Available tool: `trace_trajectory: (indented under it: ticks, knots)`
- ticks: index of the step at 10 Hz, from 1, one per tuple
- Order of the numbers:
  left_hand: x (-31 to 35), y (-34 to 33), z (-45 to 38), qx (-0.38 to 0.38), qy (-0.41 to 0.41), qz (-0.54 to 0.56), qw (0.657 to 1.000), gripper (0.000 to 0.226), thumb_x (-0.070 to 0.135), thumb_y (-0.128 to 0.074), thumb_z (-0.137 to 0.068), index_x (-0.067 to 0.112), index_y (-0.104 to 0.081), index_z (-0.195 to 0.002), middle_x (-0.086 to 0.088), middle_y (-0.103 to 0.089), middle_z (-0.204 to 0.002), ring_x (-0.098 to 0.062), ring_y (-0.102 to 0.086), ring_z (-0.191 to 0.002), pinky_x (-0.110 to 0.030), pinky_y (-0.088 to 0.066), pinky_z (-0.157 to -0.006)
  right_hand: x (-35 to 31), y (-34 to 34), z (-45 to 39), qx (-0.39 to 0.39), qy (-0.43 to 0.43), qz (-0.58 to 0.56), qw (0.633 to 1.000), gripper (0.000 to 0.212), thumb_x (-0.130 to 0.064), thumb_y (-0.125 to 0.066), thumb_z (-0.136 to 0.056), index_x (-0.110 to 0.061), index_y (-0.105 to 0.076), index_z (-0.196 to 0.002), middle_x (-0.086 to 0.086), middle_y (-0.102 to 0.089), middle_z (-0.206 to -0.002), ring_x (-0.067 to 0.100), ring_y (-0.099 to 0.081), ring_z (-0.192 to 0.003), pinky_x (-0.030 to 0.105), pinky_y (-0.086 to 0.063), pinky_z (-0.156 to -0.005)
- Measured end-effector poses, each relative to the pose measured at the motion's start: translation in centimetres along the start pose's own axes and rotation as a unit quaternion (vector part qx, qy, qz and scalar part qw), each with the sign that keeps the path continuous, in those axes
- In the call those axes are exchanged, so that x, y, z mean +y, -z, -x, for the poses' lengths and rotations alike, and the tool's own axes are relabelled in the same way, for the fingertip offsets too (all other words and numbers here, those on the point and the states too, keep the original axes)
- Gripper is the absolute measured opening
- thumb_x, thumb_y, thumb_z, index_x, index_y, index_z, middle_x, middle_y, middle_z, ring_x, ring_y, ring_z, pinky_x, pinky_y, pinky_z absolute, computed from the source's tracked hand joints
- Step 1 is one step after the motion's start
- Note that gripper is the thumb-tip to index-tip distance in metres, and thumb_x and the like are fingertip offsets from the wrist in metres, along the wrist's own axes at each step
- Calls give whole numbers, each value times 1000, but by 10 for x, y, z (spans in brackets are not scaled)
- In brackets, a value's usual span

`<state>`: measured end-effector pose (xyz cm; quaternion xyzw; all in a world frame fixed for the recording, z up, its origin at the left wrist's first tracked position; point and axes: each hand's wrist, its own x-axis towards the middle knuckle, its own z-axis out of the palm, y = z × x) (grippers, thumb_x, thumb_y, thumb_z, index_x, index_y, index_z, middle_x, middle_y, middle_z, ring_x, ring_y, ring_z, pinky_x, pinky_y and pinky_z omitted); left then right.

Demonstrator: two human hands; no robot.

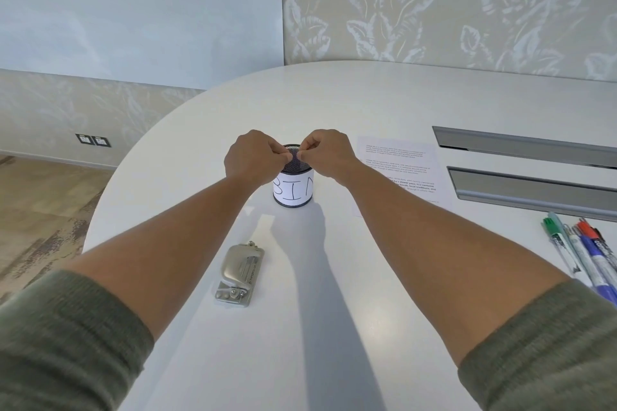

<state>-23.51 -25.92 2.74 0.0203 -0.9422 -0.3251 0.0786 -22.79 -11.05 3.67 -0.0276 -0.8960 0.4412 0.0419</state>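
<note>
The left hand and the right hand meet knuckle to knuckle, each with its fingers curled in and thumb and forefinger tips pinched tight. The two pinches touch each other. Whether anything sits between those tips I cannot tell, since it would be too small to see. The pinch hangs right over the open mouth of a black mesh cup, partly covering its near rim. The cup stands upright on the white table, its long axis vertical and its mouth pointing straight up. A white paper band wraps round it, with the hand-written letters "BIN" facing the near side. It sits about mid-table between the two forearms, which reach out from green sleeves at the near edge. A printed sheet of paper lies flat just right of the cup. Farther right are two long grey slots set in the tabletop. Nearer than the cup and a little left lies a small metal desk tool, lengthwise near to far. A bunch of marker pens lies at the near right.
</note>
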Motion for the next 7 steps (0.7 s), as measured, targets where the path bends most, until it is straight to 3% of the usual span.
trace_trajectory:
  ticks: [1, 2, 3, 4, 5, 7]
  knots:
    - [1, 0, -1, 3, 5, 11, 1000, 8, 30, -70, -77, 36, -75, -75, 17, -67, -70, -4, -53, -51, -18, -34, -47, 2, -1, 1, -3, 6, -17, 1000, 22, -9, -58, -82, -26, -69, -90, -10, -67, -85, 9, -59, -71, 25, -44, -57]
    - [1, -1, -1, -5, 0, 1, 1000, 21, 24, -61, -81, 34, -78, -87, 14, -69, -77, -5, -53, -52, -19, -36, -48, 4, 0, 4, 8, 13, -26, 1000, 23, -12, -59, -85, -25, -71, -100, -10, -68, -92, 9, -62, -83, 25, -46, -64]
    - [4, -1, 3, -4, -2, 5, 1000, 23, 24, -57, -81, 35, -78, -87, 13, -71, -80, -10, -57, -56, -19, -38, -49, 6, 2, 6, 19, 19, -30, 999, 21, -14, -59, -87, -25, -71, -101, -10, -67, -96, 10, -62, -85, 22, -46, -66]
    - [8, 1, 9, 0, -1, 19, 1000, 9, 37, -64, -79, 34, -72, -76, 14, -71, -75, -8, -59, -56, -19, -39, -50, 6, 5, 11, 33, 17, -33, 999, 24, -16, -58, -87, -22, -70, -107, -8, -68, -105, 10, -61, -90, 23, -47, -69]
    - [15, 2, 15, 11, -8, 28, 1000, 21, 49, -68, -78, 31, -64, -68, 15, -68, -70, -2, -59, -60, -20, -37, -50, 9, 9, 15, 38, 8, -42, 998, 28, -19, -57, -88, -20, -66, -114, -6, -67, -114, 14, -62, -100, 29, -53, -81]
    - [30, -1, 34, 33, -18, 30, 999, 16, 45, -65, -81, 29, -64, -80, 15, -66, -79, -14, -64, -74, -25, -41, -57, 15, 23, 36, 74, 3, -36, 997, 32, -25, -61, -87, -17, -64, -118, -6, -66, -113, 13, -61, -103, 31, -52, -88]
